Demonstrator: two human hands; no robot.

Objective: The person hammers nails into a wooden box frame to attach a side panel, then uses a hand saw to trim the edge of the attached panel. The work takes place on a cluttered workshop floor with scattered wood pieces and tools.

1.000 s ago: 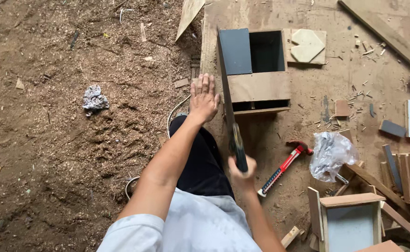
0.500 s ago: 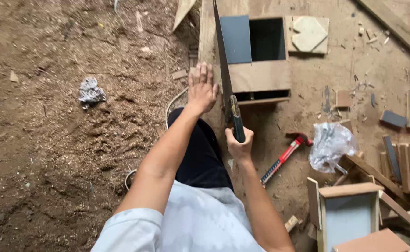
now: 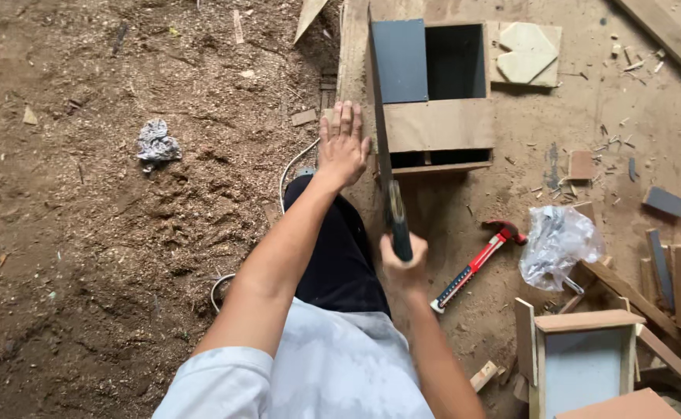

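My right hand (image 3: pixel 404 268) grips the dark handle of a handsaw (image 3: pixel 383 147), whose long blade runs away from me along the left side of a wooden box (image 3: pixel 441 124). The box has a grey panel, a dark opening and a plain wooden face. My left hand (image 3: pixel 343 145) lies flat with fingers spread on a wooden plank (image 3: pixel 351 54) just left of the blade. A dark trouser leg lies between my arms.
A red-handled hammer (image 3: pixel 476 262) lies on the board floor right of my right hand, beside a crumpled clear plastic bag (image 3: pixel 559 244). Wood offcuts and small box frames (image 3: pixel 585 361) crowd the right side. Sawdust-covered ground with a crumpled rag (image 3: pixel 156 142) lies to the left.
My right hand and the saw handle have shifted along the blade's line, first away from me, then back toward me. My left hand stays flat on the plank.
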